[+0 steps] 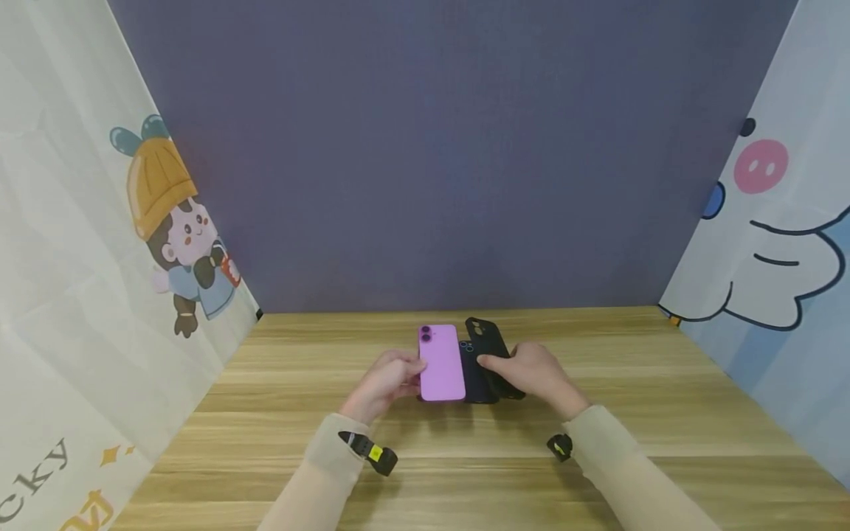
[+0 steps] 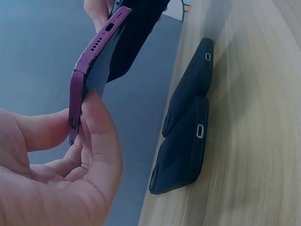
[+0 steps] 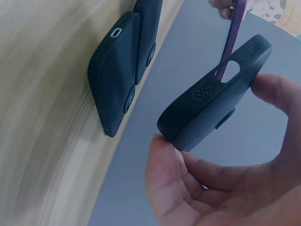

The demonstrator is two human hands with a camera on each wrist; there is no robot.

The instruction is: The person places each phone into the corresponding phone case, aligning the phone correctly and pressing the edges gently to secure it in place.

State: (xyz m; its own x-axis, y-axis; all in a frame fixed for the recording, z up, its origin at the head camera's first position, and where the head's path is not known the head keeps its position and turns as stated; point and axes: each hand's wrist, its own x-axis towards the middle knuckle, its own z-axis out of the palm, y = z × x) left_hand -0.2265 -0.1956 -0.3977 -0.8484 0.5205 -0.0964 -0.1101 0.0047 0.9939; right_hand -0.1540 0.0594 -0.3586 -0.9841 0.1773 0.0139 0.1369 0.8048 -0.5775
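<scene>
My left hand [image 1: 388, 376] pinches the left edge of a pink-purple phone [image 1: 441, 365] between thumb and fingers. Its back with two camera lenses faces up in the head view. Beside it, my right hand [image 1: 538, 369] grips a black phone case [image 1: 490, 339] by its long sides. Through the port hole of that case [image 3: 188, 115], the phone's purple edge shows in the right wrist view, so the case looks unfilled. Two black-cased phones, one nearer [image 2: 181, 150] and one farther [image 2: 193, 77], lie side by side on the table below. The held things partly hide them in the head view.
The wood-grain table [image 1: 299, 442] ends at a dark blue-grey panel [image 1: 451, 162]. Pale cartoon-printed sheets stand at left [image 1: 60, 221] and right [image 1: 803, 295]. Black straps with yellow parts sit on the left wrist [image 1: 375, 451] and right wrist [image 1: 560, 446].
</scene>
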